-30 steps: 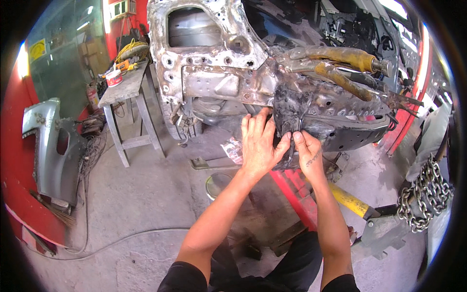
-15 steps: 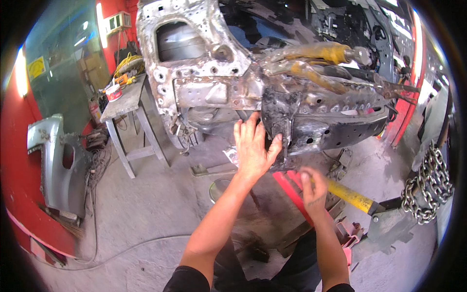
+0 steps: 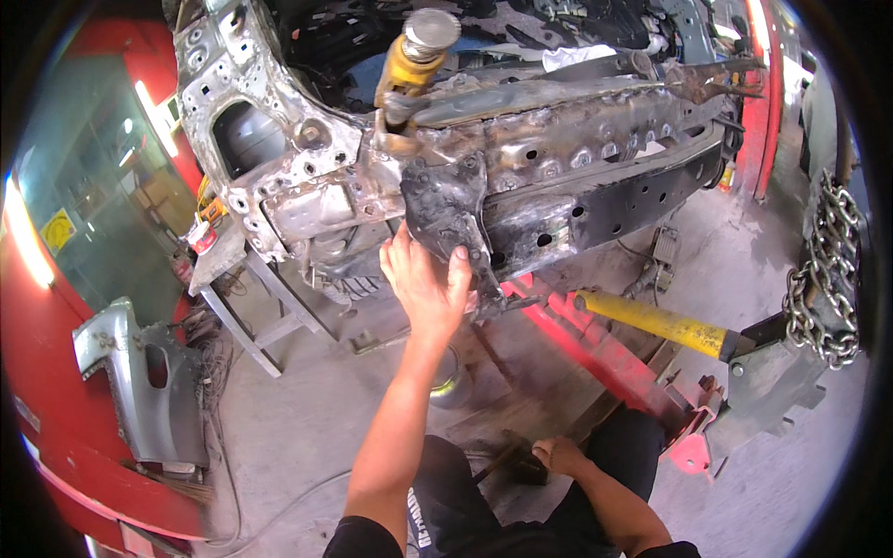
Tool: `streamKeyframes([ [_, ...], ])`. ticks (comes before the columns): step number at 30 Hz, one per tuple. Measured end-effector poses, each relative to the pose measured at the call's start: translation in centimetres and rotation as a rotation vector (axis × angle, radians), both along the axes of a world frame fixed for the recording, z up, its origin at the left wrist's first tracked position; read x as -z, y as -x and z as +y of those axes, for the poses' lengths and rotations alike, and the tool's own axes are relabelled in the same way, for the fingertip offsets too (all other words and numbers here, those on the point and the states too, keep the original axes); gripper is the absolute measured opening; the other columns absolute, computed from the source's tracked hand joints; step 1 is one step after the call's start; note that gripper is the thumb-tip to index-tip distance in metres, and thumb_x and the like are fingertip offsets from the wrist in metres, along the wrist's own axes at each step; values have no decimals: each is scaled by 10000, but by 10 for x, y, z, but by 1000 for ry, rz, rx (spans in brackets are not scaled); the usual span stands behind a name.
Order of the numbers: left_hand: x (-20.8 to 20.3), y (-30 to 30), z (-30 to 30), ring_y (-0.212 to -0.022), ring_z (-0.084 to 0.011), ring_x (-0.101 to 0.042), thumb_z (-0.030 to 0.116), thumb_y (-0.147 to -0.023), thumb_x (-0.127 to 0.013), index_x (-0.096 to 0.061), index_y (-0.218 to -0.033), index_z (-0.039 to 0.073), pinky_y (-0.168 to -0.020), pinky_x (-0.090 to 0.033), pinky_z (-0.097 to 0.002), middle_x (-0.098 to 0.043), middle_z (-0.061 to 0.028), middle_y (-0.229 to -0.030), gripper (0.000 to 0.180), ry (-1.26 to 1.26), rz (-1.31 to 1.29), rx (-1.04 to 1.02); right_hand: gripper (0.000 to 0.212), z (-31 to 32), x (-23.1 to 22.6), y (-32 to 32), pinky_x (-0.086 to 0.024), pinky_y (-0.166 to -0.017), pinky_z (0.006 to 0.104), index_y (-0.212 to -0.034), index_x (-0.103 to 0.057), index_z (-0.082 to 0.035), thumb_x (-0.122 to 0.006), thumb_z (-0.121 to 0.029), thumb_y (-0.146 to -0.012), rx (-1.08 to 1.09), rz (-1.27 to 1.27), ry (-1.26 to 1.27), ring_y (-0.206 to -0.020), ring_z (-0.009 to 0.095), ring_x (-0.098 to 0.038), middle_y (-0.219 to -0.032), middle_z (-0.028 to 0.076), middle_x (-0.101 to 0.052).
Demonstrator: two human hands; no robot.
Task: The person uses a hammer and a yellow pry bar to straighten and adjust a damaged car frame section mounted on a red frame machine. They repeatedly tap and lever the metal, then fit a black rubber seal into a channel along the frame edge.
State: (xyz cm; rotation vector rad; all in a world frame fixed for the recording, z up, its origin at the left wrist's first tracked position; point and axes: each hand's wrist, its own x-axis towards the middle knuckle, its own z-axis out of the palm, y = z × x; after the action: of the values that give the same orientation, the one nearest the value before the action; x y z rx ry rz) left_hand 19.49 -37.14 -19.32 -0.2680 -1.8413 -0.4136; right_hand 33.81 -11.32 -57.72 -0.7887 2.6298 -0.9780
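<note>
My left hand (image 3: 423, 284) grips the lower left edge of a black metal bracket plate (image 3: 445, 206). Its fingers curl at the edge and the thumb presses the front face. The plate sits against the rusty, bare-metal front rail (image 3: 558, 139) of a stripped car body. Just above the plate, a yellow tool (image 3: 402, 79) with a round silver end points upward, slightly blurred. Low between my knees, my right hand (image 3: 560, 458) is closed. Beside it lies a brownish, handle-like thing (image 3: 507, 456); whether the hand holds it is unclear.
A yellow ram (image 3: 656, 325) and a red beam (image 3: 595, 349) stand at the right, near a hanging chain (image 3: 828, 270). At the left are a grey bench (image 3: 219, 260) and a silver fender (image 3: 153, 391). A cable (image 3: 288, 493) crosses the floor.
My right hand has dropped from beside the red beam to between my knees. The yellow tool has swung from leaning right to upright. My left hand stays at the plate; the view has shifted.
</note>
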Motion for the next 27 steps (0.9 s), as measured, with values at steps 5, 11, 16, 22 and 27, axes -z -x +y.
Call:
streamKeyframes([
  [5, -3, -1, 5, -1254, -456, -478, 355, -901, -663, -528, -1298, -60, -1107, -289, -585, -524, -286, -1339, 589, -27, -7, 22, 233, 3, 10, 11, -527, -796, 506, -993, -735, -71, -663, -273, -904, -19, -85, 46, -897, 421, -675, -940, 199, -714],
  [11, 2, 3, 3, -1221, -467, -481, 345, -906, -661, -526, -1293, -67, -1101, -292, -581, -530, -289, -1312, 581, -5, 12, -6, 251, 4, 32, 13, -530, -811, 505, -1014, -737, -74, -656, -287, -909, -99, -51, -16, -918, 410, -682, -952, 194, -723],
  [16, -2, -1, 7, -1201, -416, -477, 317, -958, -639, -532, -1312, -22, -1065, -329, -513, -538, -235, -1287, 501, -5, 22, 23, 269, 3, 23, 13, -528, -820, 505, -1039, -734, -80, -640, -304, -924, -69, -176, -9, -931, 403, -684, -974, 190, -725],
  [22, 0, -1, 9, -1214, -480, -472, 314, -923, -657, -529, -1283, -83, -1095, -302, -580, -527, -286, -1316, 551, -32, 22, 19, 279, 1, 15, 14, -529, -825, 490, -1049, -729, -82, -632, -317, -935, -40, -212, -10, -921, 395, -689, -958, 181, -729],
  [27, -3, -1, 13, -1215, -439, -480, 312, -931, -645, -537, -1307, -39, -1088, -303, -549, -547, -243, -1308, 525, -44, 28, 47, 262, 1, 24, 14, -530, -804, 488, -1031, -726, -89, -633, -313, -933, -37, -142, 18, -899, 390, -691, -918, 169, -728],
])
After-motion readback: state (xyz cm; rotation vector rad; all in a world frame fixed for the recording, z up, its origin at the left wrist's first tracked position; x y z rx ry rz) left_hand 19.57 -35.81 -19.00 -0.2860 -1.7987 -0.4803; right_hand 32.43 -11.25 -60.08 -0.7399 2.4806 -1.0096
